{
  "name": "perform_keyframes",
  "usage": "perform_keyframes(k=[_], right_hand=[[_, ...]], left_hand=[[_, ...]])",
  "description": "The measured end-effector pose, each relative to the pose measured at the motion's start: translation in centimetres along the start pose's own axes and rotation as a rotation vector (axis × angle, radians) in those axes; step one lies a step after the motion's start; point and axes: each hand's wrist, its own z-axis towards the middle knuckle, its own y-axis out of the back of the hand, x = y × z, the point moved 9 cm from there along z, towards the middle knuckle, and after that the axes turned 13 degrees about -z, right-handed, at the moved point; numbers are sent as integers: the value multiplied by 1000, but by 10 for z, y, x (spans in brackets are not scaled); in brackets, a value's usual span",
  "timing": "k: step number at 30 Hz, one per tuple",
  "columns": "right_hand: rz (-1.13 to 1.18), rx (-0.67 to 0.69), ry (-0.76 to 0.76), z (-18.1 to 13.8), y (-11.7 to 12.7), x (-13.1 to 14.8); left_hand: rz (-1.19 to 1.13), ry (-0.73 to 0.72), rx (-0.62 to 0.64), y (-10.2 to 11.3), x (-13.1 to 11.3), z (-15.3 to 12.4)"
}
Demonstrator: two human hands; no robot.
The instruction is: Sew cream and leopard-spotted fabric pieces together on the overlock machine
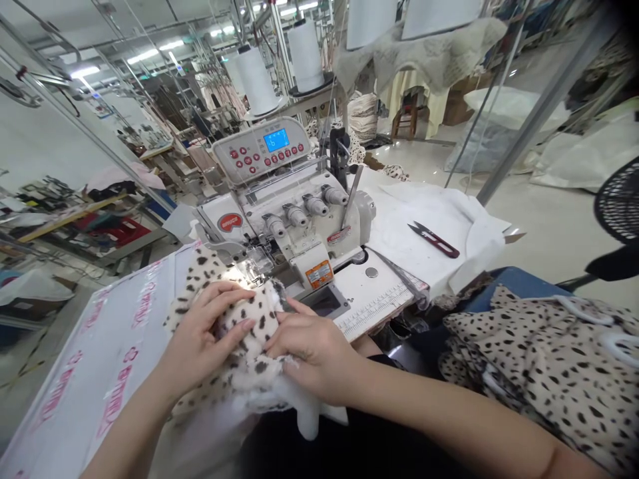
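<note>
The spotted plush fabric was spread beneath and between both grips, reaching the sewing machine just ahead of them. It was pressed under the left grip, thumb and fingers set apart; its edge was pinched in the right grip. It was judged light, soft and easily stretched, best held by its thick edges.

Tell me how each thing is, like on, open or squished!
Cream black-spotted fleecy fabric: bunched under left hand and right hand
Rectangular blue sewing-machine screen: lit
Dark-red, black-bladed snips: blades apart
White cone-shaped spools: upright
Round black fan: can't tell whether spinning
</note>
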Motion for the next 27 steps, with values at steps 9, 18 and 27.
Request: perform_keyframes(k=[9, 18, 27], right_hand=[[126, 78, -102, 5, -12, -10], [-258, 23, 75, -7, 1, 6], [-261, 104, 9, -10, -3, 0]], left_hand=[[142, -115, -148, -7, -29, -6], [177, -145, -140, -15, -29, -8], [131, -114, -74, -15, -21, -6]])
